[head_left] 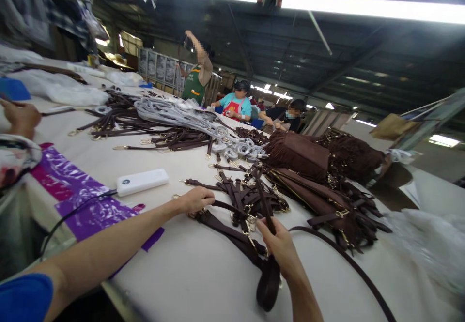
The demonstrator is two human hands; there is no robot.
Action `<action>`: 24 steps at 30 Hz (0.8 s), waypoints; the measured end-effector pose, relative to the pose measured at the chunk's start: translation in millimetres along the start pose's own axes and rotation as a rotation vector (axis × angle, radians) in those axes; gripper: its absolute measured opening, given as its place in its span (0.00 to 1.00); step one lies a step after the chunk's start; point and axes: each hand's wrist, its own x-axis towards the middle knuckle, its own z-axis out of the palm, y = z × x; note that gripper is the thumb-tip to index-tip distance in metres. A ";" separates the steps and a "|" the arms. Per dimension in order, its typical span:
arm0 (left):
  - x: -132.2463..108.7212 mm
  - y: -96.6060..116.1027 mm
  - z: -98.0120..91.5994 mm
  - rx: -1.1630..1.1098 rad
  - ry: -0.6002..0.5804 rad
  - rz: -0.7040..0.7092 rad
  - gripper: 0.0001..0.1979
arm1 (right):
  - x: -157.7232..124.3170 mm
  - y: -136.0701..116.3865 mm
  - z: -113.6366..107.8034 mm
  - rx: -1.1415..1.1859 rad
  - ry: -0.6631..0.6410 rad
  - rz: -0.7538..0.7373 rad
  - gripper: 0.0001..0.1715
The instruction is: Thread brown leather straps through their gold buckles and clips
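My left hand [198,200] is closed over a dark brown strap, with gold-coloured hardware just below the fist. From that fist a length of strap [229,207] runs towards my right hand [279,244]. My right hand pinches a brown strap [268,283] that hangs in a folded loop beneath the fingers; a gold metal clip is beside it. Under and between my hands lie more straps with gold clips [236,239]. A long strap [347,254] curves off to the lower right. Fingers hide where the held pieces join.
Piles of brown straps [178,138], grey wrapped straps [174,114] and fringed brown bags [300,150] cover the white table [181,273]. A white power bank [143,181] with a cable rests near purple plastic [90,210]. Another person's hand [23,118] is at left; several co-workers stand beyond.
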 end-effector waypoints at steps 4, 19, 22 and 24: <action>1.1 -0.7 3.1 -0.052 -0.032 -0.022 0.13 | 8.6 12.5 11.5 -0.184 0.068 -0.109 0.26; 1.0 -0.7 -1.7 0.103 -0.031 0.018 0.13 | 24.4 20.6 21.2 -0.232 -0.042 -0.199 0.26; -0.5 2.6 -0.7 0.168 0.024 0.031 0.09 | 21.0 16.7 18.3 -0.154 -0.045 -0.152 0.25; -2.1 10.2 4.4 0.199 0.078 0.130 0.11 | 16.7 13.0 19.1 -0.079 -0.058 -0.103 0.24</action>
